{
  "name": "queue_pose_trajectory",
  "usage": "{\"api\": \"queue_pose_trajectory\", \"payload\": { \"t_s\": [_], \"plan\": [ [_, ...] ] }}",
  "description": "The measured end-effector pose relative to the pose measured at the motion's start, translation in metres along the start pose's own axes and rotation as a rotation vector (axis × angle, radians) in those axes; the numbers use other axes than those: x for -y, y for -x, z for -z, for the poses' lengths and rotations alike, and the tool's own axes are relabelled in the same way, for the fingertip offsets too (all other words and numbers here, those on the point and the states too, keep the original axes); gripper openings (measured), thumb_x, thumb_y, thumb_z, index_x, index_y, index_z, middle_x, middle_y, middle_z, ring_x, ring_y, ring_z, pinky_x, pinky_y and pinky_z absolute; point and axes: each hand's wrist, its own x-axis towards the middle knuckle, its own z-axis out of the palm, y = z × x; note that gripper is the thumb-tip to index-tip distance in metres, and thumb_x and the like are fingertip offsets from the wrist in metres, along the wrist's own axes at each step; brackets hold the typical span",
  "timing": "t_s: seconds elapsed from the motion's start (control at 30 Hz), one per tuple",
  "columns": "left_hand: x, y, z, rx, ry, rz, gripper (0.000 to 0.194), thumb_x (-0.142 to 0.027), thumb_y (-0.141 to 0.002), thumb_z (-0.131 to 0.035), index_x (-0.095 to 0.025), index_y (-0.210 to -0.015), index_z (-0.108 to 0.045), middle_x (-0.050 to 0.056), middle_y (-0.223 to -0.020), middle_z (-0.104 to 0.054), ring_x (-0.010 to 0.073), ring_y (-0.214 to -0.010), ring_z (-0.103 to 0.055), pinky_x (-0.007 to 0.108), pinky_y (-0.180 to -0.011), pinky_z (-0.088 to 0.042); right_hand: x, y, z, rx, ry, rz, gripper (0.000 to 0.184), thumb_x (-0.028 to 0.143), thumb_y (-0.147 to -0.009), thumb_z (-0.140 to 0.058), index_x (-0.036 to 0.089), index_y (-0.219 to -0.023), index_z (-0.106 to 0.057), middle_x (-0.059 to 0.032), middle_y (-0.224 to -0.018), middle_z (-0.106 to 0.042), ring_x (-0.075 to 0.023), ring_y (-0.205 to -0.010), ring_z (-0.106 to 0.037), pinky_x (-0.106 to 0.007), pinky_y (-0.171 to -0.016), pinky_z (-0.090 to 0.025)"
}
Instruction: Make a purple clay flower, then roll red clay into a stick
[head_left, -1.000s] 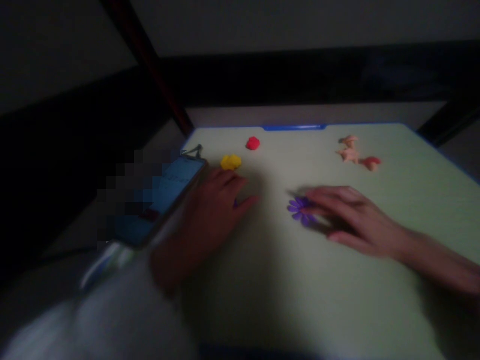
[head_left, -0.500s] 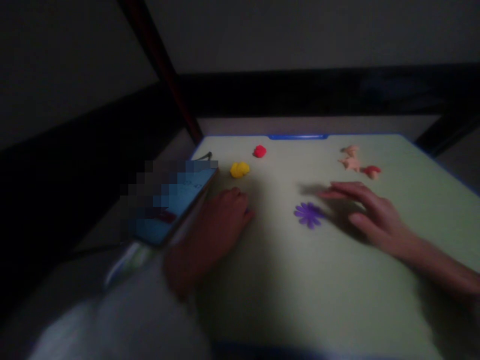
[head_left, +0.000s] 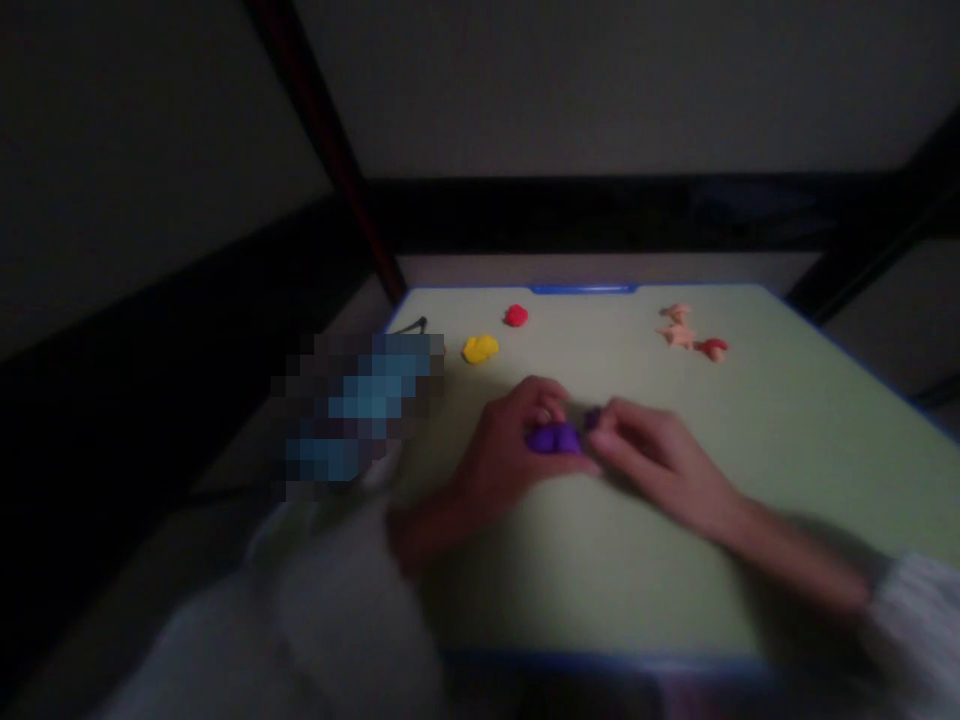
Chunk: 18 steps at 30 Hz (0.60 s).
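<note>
My left hand (head_left: 510, 440) is curled around a lump of purple modelling clay (head_left: 553, 438), thumb below it and fingers above, low over the middle of the table. Close on its right, my right hand (head_left: 660, 455) pinches a small dark purple piece (head_left: 593, 418) between thumb and fingertips. The two purple bits look slightly apart, though blur hides the exact gap. No flat purple flower shape shows on the tabletop now.
The pale table (head_left: 600, 590) has a blue rim. Toward its far side lie a yellow lump (head_left: 480, 349), a red lump (head_left: 516, 316), peach-coloured pieces (head_left: 679, 335) and a red-topped piece (head_left: 714, 349). A pixelated phone-like screen (head_left: 375, 400) stands at the left edge.
My left hand has moved right and now holds the purple clay in view. My right hand has moved left and closed from an open pose onto a purple piece. The purple flower shape is no longer visible.
</note>
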Motion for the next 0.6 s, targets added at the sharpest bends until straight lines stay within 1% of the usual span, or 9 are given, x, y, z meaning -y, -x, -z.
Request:
{"api": "queue_pose_trajectory", "payload": {
  "t_s": [0.1,0.17,0.23,0.3,0.37,0.43,0.5,0.57,0.6],
  "plan": [
    [0.001,0.002,-0.003,0.033,-0.021,-0.045,0.053,-0.020,-0.047,-0.084,-0.019,-0.090,-0.052,-0.004,-0.075,-0.057,0.0109,-0.069,-0.057,0.021,-0.063,-0.046,0.000,0.000,-0.007,0.076,0.102,0.069,0.036,0.044,-0.090,-0.042,0.018,-0.065,-0.046,0.0026,-0.057,-0.048,-0.0099,-0.051,-0.043,-0.022,-0.050,-0.033],
    [0.000,0.004,-0.005,0.065,-0.059,-0.092,0.050,-0.024,-0.046,-0.085,-0.019,-0.084,-0.053,-0.004,-0.074,-0.058,0.0113,-0.068,-0.057,0.022,-0.064,-0.046,-0.003,0.001,-0.009,0.122,0.127,0.131,0.036,0.042,-0.092,-0.038,0.018,-0.067,-0.046,0.0016,-0.060,-0.049,-0.0104,-0.053,-0.044,-0.023,-0.052,-0.034],
    [0.000,0.006,-0.008,0.103,-0.098,-0.124,0.045,-0.030,-0.050,-0.083,-0.019,-0.082,-0.053,-0.002,-0.076,-0.061,0.0126,-0.070,-0.058,0.023,-0.066,-0.047,-0.005,0.002,-0.009,0.148,0.095,0.167,0.035,0.039,-0.094,-0.035,0.017,-0.070,-0.049,0.0010,-0.063,-0.052,-0.0107,-0.056,-0.045,-0.024,-0.054,-0.035],
    [-0.003,0.009,-0.010,0.146,-0.156,-0.126,0.043,-0.035,-0.057,-0.079,-0.019,-0.088,-0.053,0.001,-0.083,-0.064,0.0148,-0.074,-0.061,0.026,-0.069,-0.048,-0.007,0.003,-0.008,0.131,0.015,0.161,0.033,0.036,-0.095,-0.035,0.017,-0.073,-0.051,0.0015,-0.063,-0.052,-0.0103,-0.057,-0.046,-0.023,-0.055,-0.036],
    [-0.006,0.012,-0.011,0.183,-0.236,-0.106,0.040,-0.035,-0.065,-0.073,-0.019,-0.096,-0.053,0.004,-0.090,-0.066,0.0172,-0.079,-0.062,0.028,-0.071,-0.049,-0.008,0.004,-0.009,0.099,-0.060,0.137,0.033,0.035,-0.094,-0.036,0.017,-0.070,-0.050,0.0025,-0.061,-0.049,-0.0098,-0.056,-0.044,-0.023,-0.054,-0.036],
    [-0.009,0.014,-0.012,0.202,-0.289,-0.082,0.033,-0.029,-0.073,-0.066,-0.020,-0.102,-0.053,0.006,-0.097,-0.067,0.0188,-0.086,-0.063,0.031,-0.075,-0.049,-0.009,0.005,-0.010,0.070,-0.120,0.111,0.034,0.035,-0.094,-0.038,0.018,-0.066,-0.048,0.0029,-0.059,-0.045,-0.0098,-0.055,-0.042,-0.022,-0.052,-0.035],
    [-0.009,0.014,-0.012,0.200,-0.250,-0.053,0.026,-0.025,-0.079,-0.058,-0.020,-0.104,-0.054,0.006,-0.096,-0.067,0.0179,-0.084,-0.063,0.031,-0.075,-0.050,-0.010,0.006,-0.010,0.038,-0.187,0.084,0.035,0.035,-0.094,-0.038,0.018,-0.064,-0.046,0.0034,-0.057,-0.042,-0.0094,-0.052,-0.039,-0.022,-0.049,-0.034],
    [-0.007,0.012,-0.012,0.190,-0.097,0.010,0.021,-0.026,-0.083,-0.051,-0.019,-0.102,-0.055,0.003,-0.081,-0.067,0.0145,-0.067,-0.062,0.028,-0.065,-0.051,-0.011,0.008,-0.010,-0.017,-0.246,0.061,0.036,0.035,-0.094,-0.038,0.018,-0.063,-0.044,0.0041,-0.055,-0.040,-0.0088,-0.049,-0.037,-0.022,-0.046,-0.031],
    [-0.005,0.010,-0.012,0.182,0.014,0.056,0.018,-0.028,-0.085,-0.048,-0.018,-0.098,-0.056,0.001,-0.072,-0.065,0.0125,-0.058,-0.060,0.026,-0.059,-0.050,-0.012,0.009,-0.010,-0.046,-0.261,0.052,0.036,0.035,-0.094,-0.038,0.019,-0.063,-0.044,0.0045,-0.054,-0.039,-0.0085,-0.048,-0.036,-0.021,-0.045,-0.030]
  ]
}}
